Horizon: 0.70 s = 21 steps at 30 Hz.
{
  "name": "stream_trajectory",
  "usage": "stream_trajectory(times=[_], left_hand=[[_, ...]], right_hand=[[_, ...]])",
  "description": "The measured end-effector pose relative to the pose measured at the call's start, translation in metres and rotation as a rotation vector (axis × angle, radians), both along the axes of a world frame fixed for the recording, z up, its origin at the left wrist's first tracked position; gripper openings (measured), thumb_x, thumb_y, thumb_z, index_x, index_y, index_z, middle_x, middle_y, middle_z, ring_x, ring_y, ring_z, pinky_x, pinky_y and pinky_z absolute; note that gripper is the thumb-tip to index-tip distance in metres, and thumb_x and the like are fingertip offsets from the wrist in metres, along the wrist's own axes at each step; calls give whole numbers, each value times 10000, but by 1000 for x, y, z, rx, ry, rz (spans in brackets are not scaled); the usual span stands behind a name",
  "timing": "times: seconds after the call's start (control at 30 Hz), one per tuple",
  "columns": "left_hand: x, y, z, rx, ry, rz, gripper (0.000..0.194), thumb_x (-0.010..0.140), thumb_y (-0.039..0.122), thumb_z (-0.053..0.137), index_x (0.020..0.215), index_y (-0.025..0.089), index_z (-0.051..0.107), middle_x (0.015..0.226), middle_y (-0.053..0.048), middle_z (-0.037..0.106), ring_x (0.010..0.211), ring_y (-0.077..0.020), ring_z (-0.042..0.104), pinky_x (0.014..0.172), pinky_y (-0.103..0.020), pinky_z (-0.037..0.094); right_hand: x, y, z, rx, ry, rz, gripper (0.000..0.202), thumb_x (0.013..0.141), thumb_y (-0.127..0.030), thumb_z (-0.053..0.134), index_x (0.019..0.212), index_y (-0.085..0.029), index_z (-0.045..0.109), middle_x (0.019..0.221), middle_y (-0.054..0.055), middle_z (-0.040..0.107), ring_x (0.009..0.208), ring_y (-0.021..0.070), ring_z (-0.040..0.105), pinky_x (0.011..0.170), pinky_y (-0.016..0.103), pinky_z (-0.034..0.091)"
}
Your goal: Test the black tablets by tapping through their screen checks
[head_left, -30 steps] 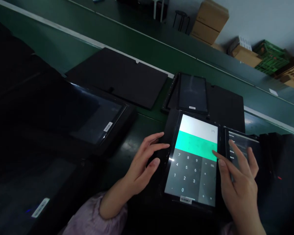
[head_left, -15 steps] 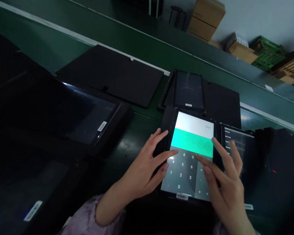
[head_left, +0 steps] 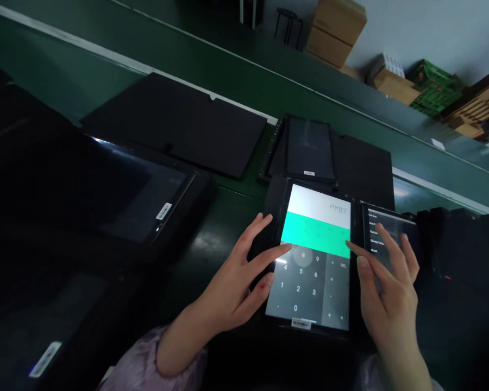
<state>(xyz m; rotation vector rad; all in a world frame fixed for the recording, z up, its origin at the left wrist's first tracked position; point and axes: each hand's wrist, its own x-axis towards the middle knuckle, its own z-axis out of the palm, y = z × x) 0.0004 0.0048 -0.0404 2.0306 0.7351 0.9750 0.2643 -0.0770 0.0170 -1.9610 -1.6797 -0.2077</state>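
A lit tablet [head_left: 297,290] lies in front of me, showing a calculator keypad under a green band and a white strip with text. My left hand [head_left: 232,282] rests at its left edge, fingers spread, the index fingertip over the keypad's upper left near the 7 position. My right hand [head_left: 391,282] hovers at the right edge with fingers apart, its index fingertip by the green band. Neither hand holds anything. Partly behind my right hand is a second tablet [head_left: 409,231] with a text list on its screen.
Behind the lit tablet lies a dark tablet [head_left: 309,149]. Large dark screens [head_left: 134,190] fill the left, with a flat black panel [head_left: 179,119] behind them. Black items [head_left: 464,244] stand at the right. Cardboard boxes [head_left: 336,30] and a green crate [head_left: 436,87] are beyond the bench.
My right hand has moved right, off the keypad. The white strip now shows "87" beside the earlier text. My left hand stays at the left edge, and the view has shifted slightly.
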Motion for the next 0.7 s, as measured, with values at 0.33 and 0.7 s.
stream_trajectory(times=[0.33, 0.7], left_hand=[[0, -2, -3, -36, -9, 16, 501, 1134, 289, 468, 1628, 369, 488, 1818, -69, 267, 1710, -367, 205, 1316, -591, 411], [-2, 0, -2, -45, -59, 26, 509, 1124, 266, 508, 1622, 371, 508, 1801, -64, 317, 1697, -343, 261, 1329, -522, 409]], right_hand=[[0, 3, -4, -27, -35, 28, 367, 1131, -435, 492, 1202, -298, 825, 1684, 46, 503, 1654, 465, 252, 1234, 854, 301], [-1, 9, -1, -3, -19, 28, 357, 1128, -389, 506, 1164, -265, 839, 1651, 55, 545, 1670, 436, 232, 1280, 794, 308]])
